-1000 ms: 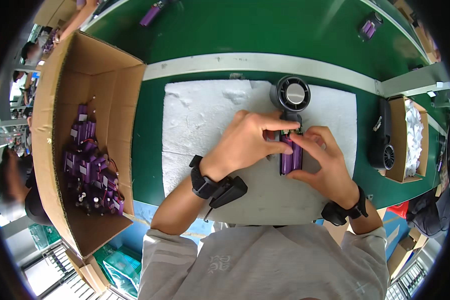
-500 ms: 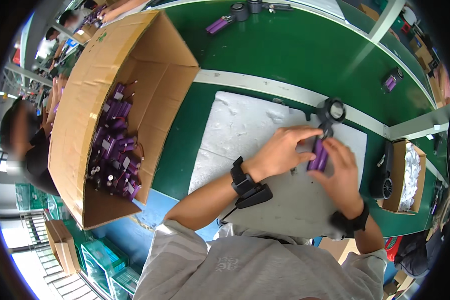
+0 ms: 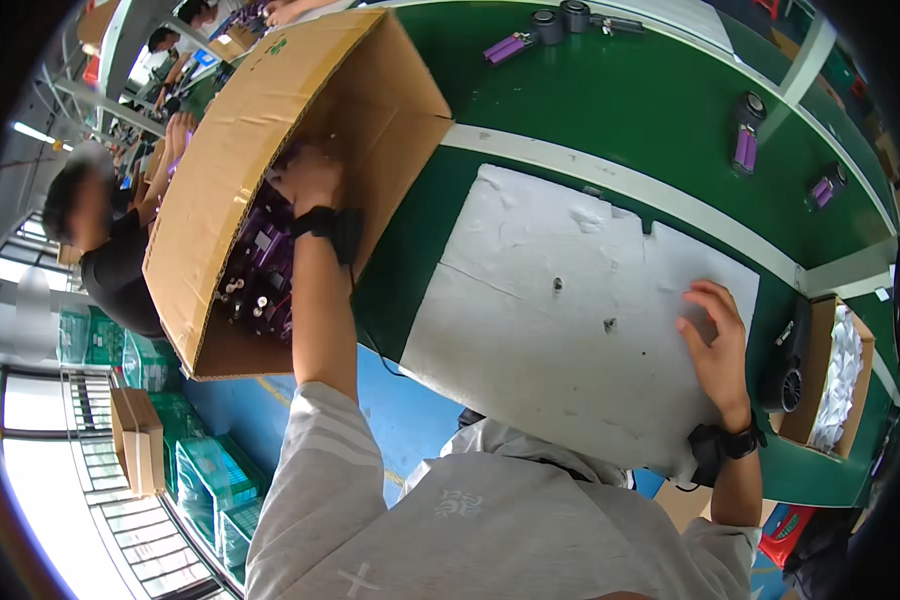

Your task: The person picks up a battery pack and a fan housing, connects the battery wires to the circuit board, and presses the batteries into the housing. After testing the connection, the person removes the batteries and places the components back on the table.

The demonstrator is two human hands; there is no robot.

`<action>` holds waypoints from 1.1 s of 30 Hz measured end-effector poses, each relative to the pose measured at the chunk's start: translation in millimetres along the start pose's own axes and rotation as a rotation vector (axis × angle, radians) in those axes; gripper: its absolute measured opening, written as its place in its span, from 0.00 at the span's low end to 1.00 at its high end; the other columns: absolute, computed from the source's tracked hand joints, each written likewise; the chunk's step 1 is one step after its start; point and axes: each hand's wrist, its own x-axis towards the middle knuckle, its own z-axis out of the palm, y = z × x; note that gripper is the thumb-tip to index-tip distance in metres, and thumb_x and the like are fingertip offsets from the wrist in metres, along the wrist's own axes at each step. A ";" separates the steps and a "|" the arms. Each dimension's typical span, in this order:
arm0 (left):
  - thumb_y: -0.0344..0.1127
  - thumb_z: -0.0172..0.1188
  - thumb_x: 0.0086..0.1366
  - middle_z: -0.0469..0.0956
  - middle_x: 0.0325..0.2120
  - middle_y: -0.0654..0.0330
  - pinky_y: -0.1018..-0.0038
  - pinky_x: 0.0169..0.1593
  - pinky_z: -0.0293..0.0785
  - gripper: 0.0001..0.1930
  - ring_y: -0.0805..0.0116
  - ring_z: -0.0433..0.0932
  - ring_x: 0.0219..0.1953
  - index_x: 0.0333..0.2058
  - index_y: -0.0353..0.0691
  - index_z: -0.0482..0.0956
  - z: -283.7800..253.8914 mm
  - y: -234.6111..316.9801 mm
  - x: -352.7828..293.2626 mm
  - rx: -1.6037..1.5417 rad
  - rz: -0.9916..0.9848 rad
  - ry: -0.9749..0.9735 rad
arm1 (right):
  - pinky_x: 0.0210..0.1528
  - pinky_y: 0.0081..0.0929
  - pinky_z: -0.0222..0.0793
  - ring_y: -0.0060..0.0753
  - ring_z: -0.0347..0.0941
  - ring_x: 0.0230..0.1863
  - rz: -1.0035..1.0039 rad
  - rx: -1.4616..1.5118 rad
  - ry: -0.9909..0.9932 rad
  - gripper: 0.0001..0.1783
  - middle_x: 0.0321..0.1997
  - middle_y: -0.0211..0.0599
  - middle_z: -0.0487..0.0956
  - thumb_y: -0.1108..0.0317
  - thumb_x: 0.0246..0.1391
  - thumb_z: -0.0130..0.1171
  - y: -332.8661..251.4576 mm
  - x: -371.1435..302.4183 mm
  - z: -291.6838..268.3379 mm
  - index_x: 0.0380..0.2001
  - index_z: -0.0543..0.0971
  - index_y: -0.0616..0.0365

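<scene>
My left hand (image 3: 313, 180) reaches into a large cardboard box (image 3: 210, 170) on the left, among a heap of purple battery packs (image 3: 270, 245) with wires. Its fingers are in shadow and partly hidden, so whether it grips a pack does not show. Over the right part of a white foam board (image 3: 530, 330), my right hand (image 3: 715, 345) has its fingers apart and slightly curled, holding nothing. A small black device with a round head and a purple battery handle (image 3: 747, 135) lies on the green bench beyond the board.
Further black-and-purple units (image 3: 515, 43) lie at the far side, another (image 3: 827, 187) at the right. By the board's right edge are a black fan-like device (image 3: 790, 365) and a small carton (image 3: 850, 385) of silvery-white pieces. A co-worker (image 3: 110, 230) sits left of the box.
My hands have parted from the black-and-purple device, which now lies on the bench beyond the board. My left hand has moved left into the box; the right has opened.
</scene>
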 end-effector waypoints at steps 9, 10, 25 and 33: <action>0.30 0.56 0.52 0.69 0.59 0.48 0.54 0.60 0.66 0.31 0.48 0.69 0.59 0.58 0.54 0.72 58.0 -66.2 38.3 0.006 0.224 -0.249 | 0.50 0.32 0.68 0.48 0.72 0.48 -0.078 0.082 0.078 0.15 0.46 0.43 0.75 0.79 0.44 0.64 9.2 -7.1 -1.3 0.38 0.76 0.61; 0.30 0.56 0.52 0.69 0.59 0.48 0.54 0.60 0.66 0.31 0.48 0.69 0.59 0.58 0.54 0.72 54.1 -65.8 37.9 0.008 0.236 -0.245 | 0.50 0.32 0.68 0.47 0.72 0.48 -0.082 0.093 0.077 0.15 0.45 0.43 0.75 0.79 0.44 0.64 8.6 -7.3 -1.9 0.38 0.77 0.61; 0.32 0.73 0.45 0.66 0.60 0.54 0.62 0.57 0.63 0.37 0.51 0.67 0.57 0.57 0.47 0.71 -131.5 133.7 -212.4 -0.959 1.580 -0.049 | 0.29 0.25 0.74 0.27 0.75 0.30 0.709 1.687 -0.181 0.24 0.40 0.38 0.76 0.55 0.65 0.50 -43.0 -7.1 -1.1 0.58 0.65 0.55; 0.49 0.67 0.56 0.55 0.63 0.41 0.61 0.65 0.59 0.42 0.41 0.57 0.65 0.65 0.42 0.58 -67.3 322.7 -67.2 -0.947 1.068 -0.309 | 0.20 0.20 0.67 0.22 0.72 0.23 0.420 1.168 0.070 0.26 0.32 0.33 0.73 0.65 0.59 0.57 -4.6 -5.4 -2.6 0.58 0.63 0.58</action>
